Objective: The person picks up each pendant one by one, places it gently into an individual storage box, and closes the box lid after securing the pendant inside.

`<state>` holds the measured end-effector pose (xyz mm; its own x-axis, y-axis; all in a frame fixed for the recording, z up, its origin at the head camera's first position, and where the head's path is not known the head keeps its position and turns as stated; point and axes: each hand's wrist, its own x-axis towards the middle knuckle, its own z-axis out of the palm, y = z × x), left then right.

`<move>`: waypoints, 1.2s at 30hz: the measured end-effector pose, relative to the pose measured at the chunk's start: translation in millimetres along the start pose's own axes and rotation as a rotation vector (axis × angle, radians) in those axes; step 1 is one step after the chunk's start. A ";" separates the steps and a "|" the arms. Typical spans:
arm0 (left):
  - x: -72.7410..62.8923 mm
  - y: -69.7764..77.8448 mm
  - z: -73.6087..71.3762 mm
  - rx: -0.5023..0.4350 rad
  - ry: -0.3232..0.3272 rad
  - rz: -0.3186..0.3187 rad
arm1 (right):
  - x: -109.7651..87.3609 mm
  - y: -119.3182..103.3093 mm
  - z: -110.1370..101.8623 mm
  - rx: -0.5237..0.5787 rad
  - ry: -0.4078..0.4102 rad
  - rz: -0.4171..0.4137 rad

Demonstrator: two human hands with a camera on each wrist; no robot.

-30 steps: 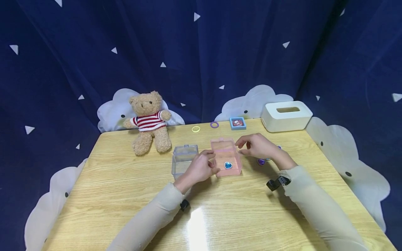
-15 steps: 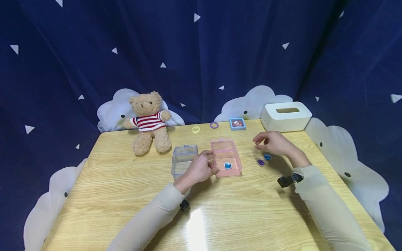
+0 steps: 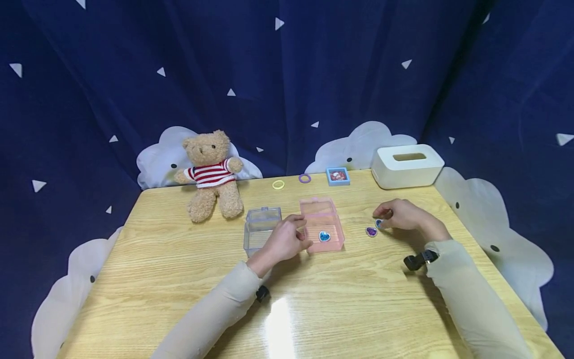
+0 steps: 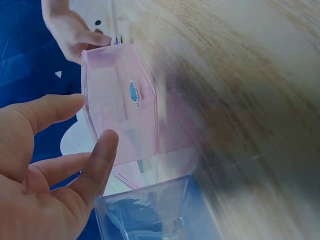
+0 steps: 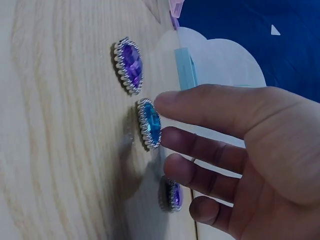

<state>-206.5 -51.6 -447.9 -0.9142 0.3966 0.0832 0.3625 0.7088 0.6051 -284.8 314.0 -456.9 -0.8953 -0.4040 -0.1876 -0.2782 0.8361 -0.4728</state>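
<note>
My left hand [image 3: 287, 239] sits between two open see-through boxes. Its spread fingers are at the left side of the pink box [image 3: 332, 246]; contact is hard to tell. A blue heart-shaped gem [image 3: 325, 236] with a silvery beaded rim lies inside that box. The bluish box [image 3: 255, 243] is partly behind my left hand. On the right, my right hand [image 3: 405, 215] is low over another blue gem [image 5: 150, 123] on the table, thumb and index fingertips at its edge. A purple gem [image 5: 131, 66] lies beside it, and a second purple gem [image 5: 175, 195] lies under the other fingers.
A teddy bear [image 3: 211, 174] in a striped shirt sits at the back left. Along the back edge lie a yellow ring [image 3: 278, 181], a purple ring [image 3: 304, 175] and a small blue frame [image 3: 338, 183]. A white tissue box [image 3: 405, 174] stands at the back right.
My right hand has moved right, away from the pink box, then down to the blue gem on the table. My left hand stays in place beside the pink box.
</note>
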 end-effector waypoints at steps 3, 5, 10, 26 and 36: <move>0.1 -0.7 0.2 0.010 -0.001 0.003 | -0.9 2.9 2.6 -0.006 -0.012 0.011; 0.3 -0.8 0.1 0.007 -0.003 0.000 | -1.2 4.1 3.9 -0.004 -0.012 0.010; 0.8 -0.7 0.2 -0.005 -0.005 -0.002 | -0.5 6.3 6.6 -0.008 -0.004 0.011; 1.9 -1.8 0.3 -0.014 -0.006 -0.007 | 1.9 12.6 11.1 -0.014 0.050 0.023; 1.1 -1.9 0.5 -0.014 -0.006 -0.001 | 2.6 14.1 13.7 -0.068 0.091 -0.016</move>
<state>-208.2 -52.2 -449.4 -0.9132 0.3999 0.0777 0.3593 0.7008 0.6163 -286.3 319.6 -475.8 -0.9177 -0.3845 -0.0999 -0.3127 0.8543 -0.4152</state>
